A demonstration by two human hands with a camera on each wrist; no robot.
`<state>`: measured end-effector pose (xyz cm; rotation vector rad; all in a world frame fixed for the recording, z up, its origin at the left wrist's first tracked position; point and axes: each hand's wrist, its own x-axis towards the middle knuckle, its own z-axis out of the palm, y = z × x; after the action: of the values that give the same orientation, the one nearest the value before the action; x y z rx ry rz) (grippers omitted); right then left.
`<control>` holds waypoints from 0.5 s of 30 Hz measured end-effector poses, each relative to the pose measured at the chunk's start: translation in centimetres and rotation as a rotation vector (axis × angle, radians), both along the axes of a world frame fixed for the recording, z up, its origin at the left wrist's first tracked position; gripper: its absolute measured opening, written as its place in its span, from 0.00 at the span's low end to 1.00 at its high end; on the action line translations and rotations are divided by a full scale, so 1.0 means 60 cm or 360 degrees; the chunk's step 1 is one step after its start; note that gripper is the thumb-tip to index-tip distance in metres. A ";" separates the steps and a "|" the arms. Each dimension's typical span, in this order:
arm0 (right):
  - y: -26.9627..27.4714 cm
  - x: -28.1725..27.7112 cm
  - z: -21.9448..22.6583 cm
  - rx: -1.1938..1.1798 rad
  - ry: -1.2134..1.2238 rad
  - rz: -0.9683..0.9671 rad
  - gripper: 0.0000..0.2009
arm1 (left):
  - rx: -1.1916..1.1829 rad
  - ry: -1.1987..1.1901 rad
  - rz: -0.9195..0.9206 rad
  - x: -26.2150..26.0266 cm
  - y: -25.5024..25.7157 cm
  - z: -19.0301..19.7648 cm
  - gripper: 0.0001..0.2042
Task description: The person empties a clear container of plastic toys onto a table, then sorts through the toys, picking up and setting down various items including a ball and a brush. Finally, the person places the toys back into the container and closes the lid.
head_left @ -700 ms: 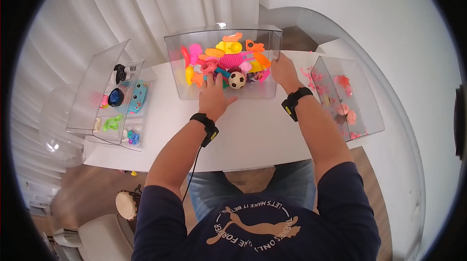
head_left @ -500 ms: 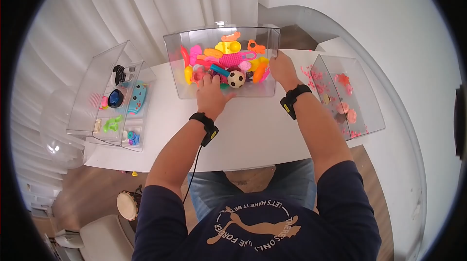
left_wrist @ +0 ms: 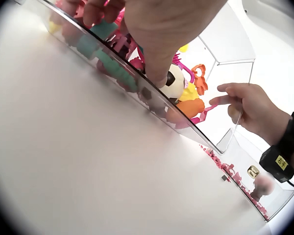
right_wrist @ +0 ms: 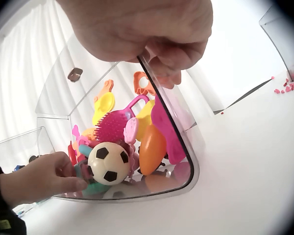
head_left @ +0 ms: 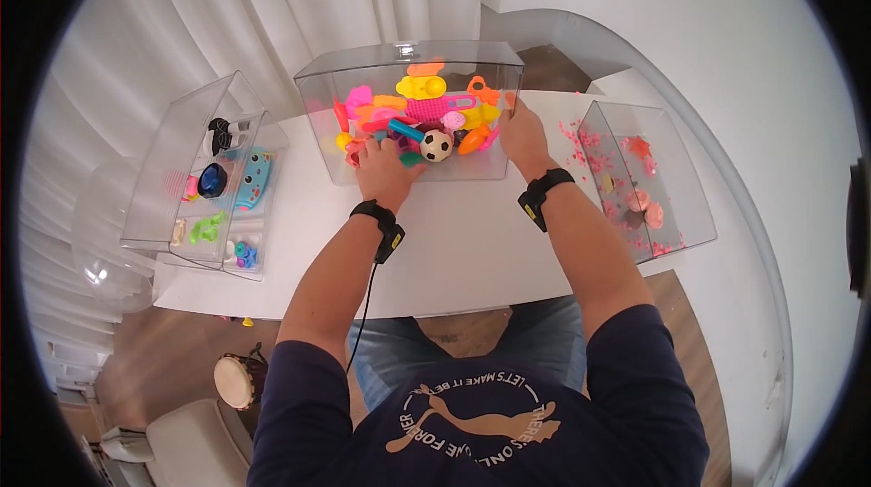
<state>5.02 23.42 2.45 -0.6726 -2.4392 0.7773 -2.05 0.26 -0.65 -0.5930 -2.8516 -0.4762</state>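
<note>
A clear plastic box [head_left: 316,113] full of colourful toys stands at the far middle of the table, its open side facing me. My left hand [head_left: 384,169] reaches in at the lower left, thumb spread, fingers among pink and teal toys; its fingertips are partly hidden there. Beside its thumb is a small soccer ball [right_wrist: 109,163]. A pink hairbrush [head_left: 430,108], an orange carrot-shaped toy [right_wrist: 152,150] and a teal stick-like piece [head_left: 405,129] lie around the ball. With curled fingers, my right hand [head_left: 524,140] grips the box's right edge.
To the left, a clear bin [head_left: 150,206] holds a blue toy [head_left: 255,178] and several small items. A clear bin [head_left: 694,215] with pink flowers and petals stands to the right. On the floor at the lower left is a small drum [head_left: 236,383].
The left hand has shifted a little to the left among the toys. The teal piece shows more, the orange carrot-shaped toy sits lower, and the box has shifted slightly left with the right hand.
</note>
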 end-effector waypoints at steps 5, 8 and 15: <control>-0.011 0.004 -0.004 0.0020 0.0090 0.0024 0.19 | -0.0033 -0.0035 0.0031 -0.006 0.001 -0.008 0.32; -0.009 -0.001 -0.010 0.0038 0.0122 0.0040 0.17 | -0.0063 -0.0039 0.0043 -0.011 -0.001 -0.012 0.31; 0.001 -0.012 -0.017 0.0127 0.0101 0.0051 0.15 | -0.0011 0.0035 0.0055 -0.014 0.004 -0.016 0.30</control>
<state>4.31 23.45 1.44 -0.5712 -2.4148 0.6991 -2.92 0.50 -1.63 -0.5455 -2.8390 -0.4519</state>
